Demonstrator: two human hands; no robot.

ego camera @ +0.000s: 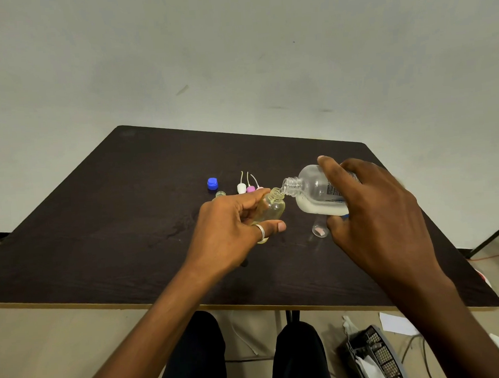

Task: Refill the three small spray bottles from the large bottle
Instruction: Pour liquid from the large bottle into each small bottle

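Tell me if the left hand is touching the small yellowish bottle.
Touching. The head view shows the left hand gripping the small bottle, with its fingers curled round the bottle's body above and below.

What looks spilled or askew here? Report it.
A small clear bottle seems to lie on its side beneath the right hand. A faint wet-looking smear marks the table left of the left hand.

Large bottle (312,186): clear, uncapped, tipped sideways, whitish liquid pooled low. Its mouth meets the open neck of tilted yellow-tinted small bottle (271,209).
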